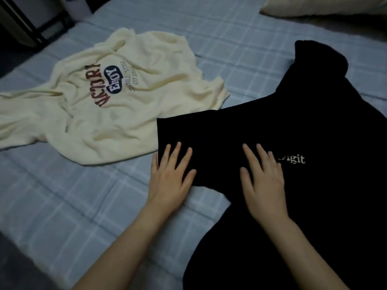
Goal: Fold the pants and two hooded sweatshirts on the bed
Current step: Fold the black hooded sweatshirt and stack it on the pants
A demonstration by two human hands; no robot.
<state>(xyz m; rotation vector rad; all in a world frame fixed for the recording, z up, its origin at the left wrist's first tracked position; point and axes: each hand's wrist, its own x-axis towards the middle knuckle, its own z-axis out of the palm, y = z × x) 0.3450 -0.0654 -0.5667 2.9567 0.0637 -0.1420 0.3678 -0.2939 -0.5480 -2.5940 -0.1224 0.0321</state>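
Count, single head view: one bed (62,195) with checked cover; two hooded sweatshirts on it, namely one cream sweatshirt (129,122) and one black sweatshirt (293,122); two bare hands, left hand (169,181) and right hand (266,185); one pale item at the far edge, possibly a pillow (314,7).

Left hand (169,181), right hand (265,185), both flat

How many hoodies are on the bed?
2. The cream sweatshirt lies crumpled on the left; the black sweatshirt lies on the right, with the left hand and right hand flat on it. Others may be out of view.
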